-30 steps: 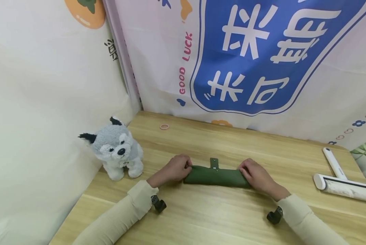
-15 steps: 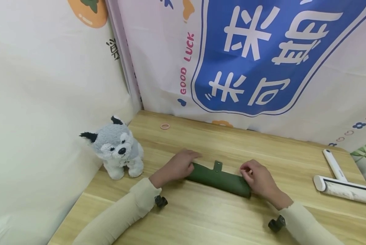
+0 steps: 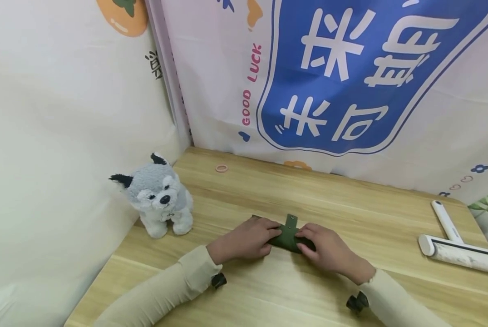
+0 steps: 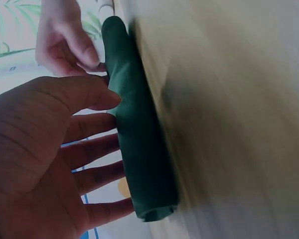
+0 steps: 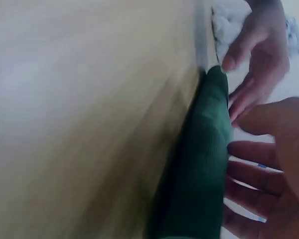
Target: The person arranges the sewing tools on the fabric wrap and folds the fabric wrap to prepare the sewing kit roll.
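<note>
A dark green, rolled-up piece of material (image 3: 286, 238) lies crosswise on the table, its short snap strap (image 3: 292, 221) pointing toward the back wall. My left hand (image 3: 249, 238) holds its left half, thumb on the near side and fingers over the top. On the right half, my right hand (image 3: 329, 250) grips it between thumb and fingers, close beside the strap. In the left wrist view, the end of the roll (image 4: 139, 134) shows its wound layers, and the left fingertips reach its edge. The right wrist view shows the roll (image 5: 204, 159) along the right fingertips.
A grey and white plush husky (image 3: 158, 195) sits at the table's left edge. Toward the back lies a small pink ring (image 3: 221, 168). A white lint roller (image 3: 458, 254) rests at the right. Printed cloth (image 3: 211, 91) hangs behind the wooden table (image 3: 374, 204).
Both hands have slid inward from the roll's ends toward the strap. The roll tilted, its right end coming nearer to me. Its strap now stands between the two hands.
</note>
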A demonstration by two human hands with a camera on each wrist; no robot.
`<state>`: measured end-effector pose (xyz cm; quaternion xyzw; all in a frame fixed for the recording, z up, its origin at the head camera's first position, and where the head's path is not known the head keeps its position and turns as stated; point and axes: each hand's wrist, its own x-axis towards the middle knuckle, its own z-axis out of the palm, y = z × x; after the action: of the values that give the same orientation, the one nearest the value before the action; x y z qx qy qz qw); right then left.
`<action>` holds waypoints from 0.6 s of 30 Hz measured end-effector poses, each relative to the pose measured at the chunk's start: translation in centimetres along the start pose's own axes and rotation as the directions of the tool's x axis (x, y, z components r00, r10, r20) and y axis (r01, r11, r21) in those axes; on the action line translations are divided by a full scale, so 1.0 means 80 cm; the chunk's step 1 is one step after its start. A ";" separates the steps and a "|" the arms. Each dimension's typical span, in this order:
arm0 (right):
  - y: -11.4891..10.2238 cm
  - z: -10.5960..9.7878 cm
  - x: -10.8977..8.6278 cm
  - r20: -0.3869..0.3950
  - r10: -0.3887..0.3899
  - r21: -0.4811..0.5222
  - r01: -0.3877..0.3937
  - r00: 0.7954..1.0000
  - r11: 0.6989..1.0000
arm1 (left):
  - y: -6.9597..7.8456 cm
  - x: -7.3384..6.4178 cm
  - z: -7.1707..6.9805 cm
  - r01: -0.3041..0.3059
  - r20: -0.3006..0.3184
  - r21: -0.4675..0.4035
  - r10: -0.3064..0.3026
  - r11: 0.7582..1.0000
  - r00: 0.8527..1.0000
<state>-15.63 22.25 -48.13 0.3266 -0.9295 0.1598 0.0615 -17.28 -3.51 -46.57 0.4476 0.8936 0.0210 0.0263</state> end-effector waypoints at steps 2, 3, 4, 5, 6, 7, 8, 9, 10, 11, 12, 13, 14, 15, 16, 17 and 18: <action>0.011 -0.001 0.014 0.023 0.103 0.118 -0.105 0.994 0.987 | 0.000 0.004 0.001 0.003 0.001 -0.004 -0.003 1.000 1.000; 0.016 -0.002 0.022 0.039 0.157 0.158 -0.161 0.987 0.974 | 0.001 0.006 0.001 0.007 0.004 -0.004 -0.007 1.000 1.000; 0.021 -0.002 0.031 0.062 0.212 0.189 -0.220 0.975 0.957 | 0.001 0.008 0.001 0.013 0.010 -0.007 -0.013 1.000 1.000; 0.025 -0.003 0.040 0.098 0.262 0.208 -0.277 0.960 0.938 | 0.001 0.009 0.001 0.018 0.014 -0.014 -0.018 1.000 1.000; 0.028 -0.004 0.050 0.146 0.309 0.211 -0.335 0.940 0.918 | 0.002 0.011 0.001 0.026 0.023 -0.031 -0.025 0.999 0.999; 0.029 -0.004 0.058 0.195 0.350 0.195 -0.385 0.916 0.902 | 0.002 0.011 0.002 0.033 0.031 -0.048 -0.032 0.998 0.999; 0.030 -0.003 0.066 0.227 0.374 0.175 -0.415 0.899 0.893 | 0.002 0.012 0.002 0.037 0.033 -0.062 -0.035 0.997 0.999; 0.030 0.000 0.073 0.256 0.391 0.160 -0.437 0.884 0.885 | 0.001 0.011 0.002 0.037 0.034 -0.073 -0.035 0.997 0.999; 0.029 0.002 0.079 0.287 0.407 0.160 -0.462 0.867 0.872 | 0.000 0.010 0.002 0.035 0.034 -0.087 -0.032 0.996 0.999; 0.029 0.004 0.085 0.311 0.416 0.168 -0.480 0.854 0.861 | -0.001 0.008 0.002 0.030 0.033 -0.098 -0.026 0.995 0.999; 0.029 0.007 0.089 0.325 0.429 0.180 -0.501 0.843 0.847 | -0.001 0.007 0.002 0.022 0.032 -0.108 -0.019 0.994 0.999; 0.030 0.009 0.093 0.335 0.441 0.202 -0.521 0.833 0.829 | -0.002 0.007 0.002 0.012 0.031 -0.109 -0.009 0.994 0.999; 0.032 0.011 0.095 0.349 0.451 0.236 -0.542 0.822 0.806 | -0.003 0.006 0.003 0.001 0.031 -0.113 0.002 0.994 1.000; 0.034 0.012 0.096 0.367 0.454 0.281 -0.562 0.812 0.778 | -0.004 0.005 0.003 -0.009 0.031 -0.121 0.013 0.993 0.999; 0.036 0.012 0.096 0.385 0.456 0.330 -0.581 0.802 0.744 | -0.005 0.005 0.004 -0.016 0.035 -0.134 0.020 0.991 0.999; 0.039 0.012 0.095 0.402 0.457 0.379 -0.598 0.793 0.706 | -0.005 0.004 0.004 -0.021 0.038 -0.144 0.027 0.989 0.999; 0.042 0.012 0.094 0.417 0.454 0.427 -0.611 0.787 0.666 | -0.006 0.004 0.005 -0.023 0.041 -0.158 0.029 0.987 0.999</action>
<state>-23.60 19.94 -48.26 0.0597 -0.8984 0.3794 -0.2129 -17.81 -3.50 -47.03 0.4561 0.8825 0.0821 0.0803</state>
